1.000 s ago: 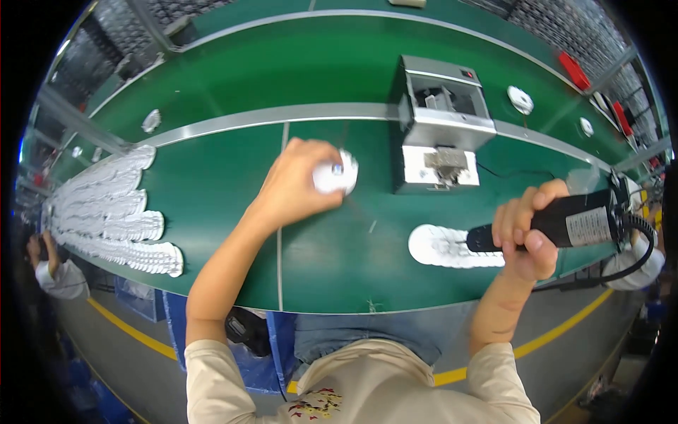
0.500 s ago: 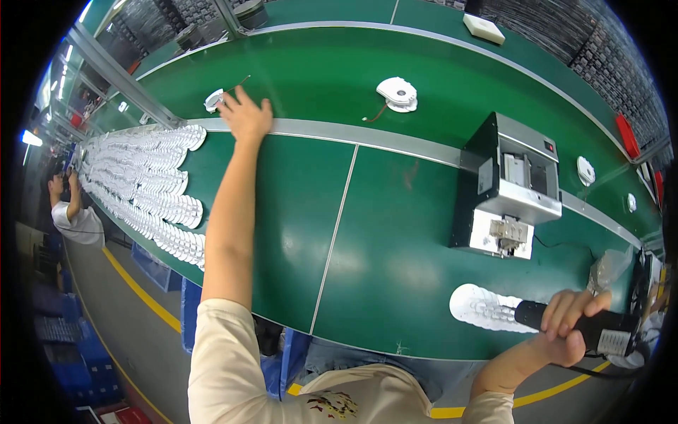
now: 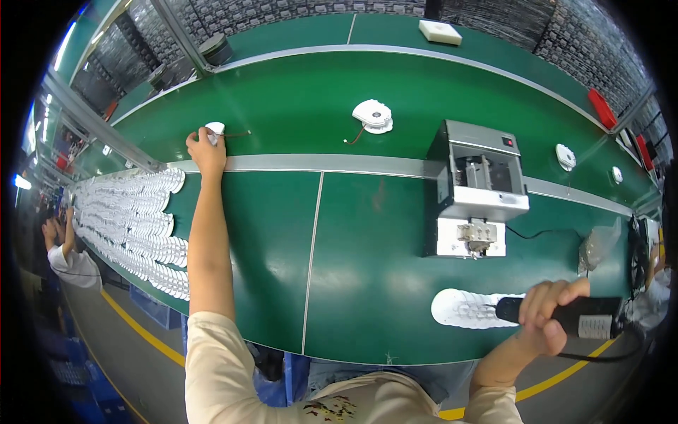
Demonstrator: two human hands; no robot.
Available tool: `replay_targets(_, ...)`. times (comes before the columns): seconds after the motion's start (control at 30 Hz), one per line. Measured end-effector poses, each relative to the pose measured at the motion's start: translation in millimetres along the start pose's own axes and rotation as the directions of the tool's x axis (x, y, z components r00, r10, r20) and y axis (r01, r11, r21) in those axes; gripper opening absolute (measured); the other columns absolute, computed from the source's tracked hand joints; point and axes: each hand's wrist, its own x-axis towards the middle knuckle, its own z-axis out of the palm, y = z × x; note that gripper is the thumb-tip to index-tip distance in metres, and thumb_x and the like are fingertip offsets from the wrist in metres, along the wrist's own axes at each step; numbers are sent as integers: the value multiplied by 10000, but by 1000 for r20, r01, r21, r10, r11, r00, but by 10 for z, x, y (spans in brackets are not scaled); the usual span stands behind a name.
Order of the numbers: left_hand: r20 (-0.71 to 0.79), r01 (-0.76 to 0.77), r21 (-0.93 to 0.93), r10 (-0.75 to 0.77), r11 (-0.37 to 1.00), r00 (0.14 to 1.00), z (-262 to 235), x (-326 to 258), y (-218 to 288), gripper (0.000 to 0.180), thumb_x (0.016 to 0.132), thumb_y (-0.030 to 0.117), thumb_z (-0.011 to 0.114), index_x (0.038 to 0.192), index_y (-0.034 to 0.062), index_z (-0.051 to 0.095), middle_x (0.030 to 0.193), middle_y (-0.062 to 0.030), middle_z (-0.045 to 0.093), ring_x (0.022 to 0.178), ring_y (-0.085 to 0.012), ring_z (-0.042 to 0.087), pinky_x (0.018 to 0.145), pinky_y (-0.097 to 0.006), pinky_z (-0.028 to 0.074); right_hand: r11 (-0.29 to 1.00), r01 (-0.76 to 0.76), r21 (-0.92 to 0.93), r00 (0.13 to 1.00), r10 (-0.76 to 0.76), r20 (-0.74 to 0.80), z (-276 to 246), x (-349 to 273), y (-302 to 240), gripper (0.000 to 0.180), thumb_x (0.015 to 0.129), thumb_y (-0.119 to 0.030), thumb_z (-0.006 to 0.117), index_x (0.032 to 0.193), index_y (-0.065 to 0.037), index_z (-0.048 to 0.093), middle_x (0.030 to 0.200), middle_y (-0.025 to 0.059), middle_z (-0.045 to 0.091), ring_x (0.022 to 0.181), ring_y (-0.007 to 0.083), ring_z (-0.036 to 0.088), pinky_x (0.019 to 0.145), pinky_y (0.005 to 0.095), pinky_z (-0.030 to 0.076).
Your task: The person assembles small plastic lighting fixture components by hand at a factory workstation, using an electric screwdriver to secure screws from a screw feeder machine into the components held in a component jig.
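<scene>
My left hand (image 3: 207, 152) reaches across to the far green strip, its fingers closed round a small white moulded part (image 3: 215, 128) with a thin red wire trailing to the right. My right hand (image 3: 544, 314) grips a black corded tool, which looks like an electric screwdriver (image 3: 593, 315). Its narrow end points left, above a row of overlapping white parts (image 3: 452, 309) lying on the near bench. Another white part (image 3: 373, 116), with a round centre and a red wire, lies on the far strip, apart from both hands.
A grey and black benchtop machine (image 3: 480, 187) stands right of centre. Several rows of stacked white parts (image 3: 134, 212) cover the bench's left end. A metal rail (image 3: 318, 163) divides bench from far strip. Further white parts (image 3: 565, 157) lie right. A person (image 3: 70, 261) works at far left.
My left hand has gone from open, beside the white part, to closed round it. The right hand still holds the black tool over the row. The whole view has shifted.
</scene>
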Motion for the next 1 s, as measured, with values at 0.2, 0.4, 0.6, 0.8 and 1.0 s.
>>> replay_targets(0.2, 99, 39, -547, 19, 836, 995, -897, -578, 671, 517, 639, 240, 774, 1048, 49, 520, 936, -130, 593, 907, -291, 568, 769, -366, 453, 998, -47, 31, 998, 48, -30, 6, 43, 49, 396, 730, -103, 663, 1004, -22, 389, 615, 33, 438, 418, 114, 410, 409, 255, 390)
replay_targets(0.4, 301, -551, -608, 809, 571, 505, -2148, -1189, 1535, 521, 549, 99, 719, 1046, 69, 566, 975, -104, 604, 953, -291, 573, 920, -413, 424, 996, -84, -11, 993, 83, -80, 84, 73, -17, 386, 702, -122, 638, 992, -21, 404, 606, 19, 416, 410, 101, 384, 397, 251, 366)
replay_targets(0.6, 314, -229, -916, 944, 328, 100, -2199, -1995, 2035, 608, 626, 83, 746, 1180, 93, 499, 1222, -134, 536, 1073, -338, 550, 983, -508, 399, 983, -130, 133, 991, 130, 10, 126, 98, 51, 343, 686, -12, 630, 987, 29, 473, 614, 57, 497, 466, 99, 476, 452, 232, 427)
replay_targets(0.8, 85, -155, -981, 976, 117, 200, -2189, -2505, 2491, 340, 647, 70, 739, 968, 100, 633, 1125, -102, 533, 1018, -309, 581, 804, -365, 523, 987, -141, 77, 989, 143, -20, 42, 129, 41, 338, 673, -25, 633, 976, 45, 500, 594, 58, 514, 463, 94, 489, 451, 219, 432)
replay_targets(1.0, -1, -138, -990, 986, 22, 166, -2100, -2652, 2621, 314, 661, 43, 721, 964, 102, 662, 1106, -81, 548, 1064, -289, 563, 825, -362, 518, 984, -158, 78, 987, 160, -27, 57, 106, 34, 336, 657, -5, 626, 970, 40, 513, 603, 50, 511, 475, 81, 482, 450, 194, 396)
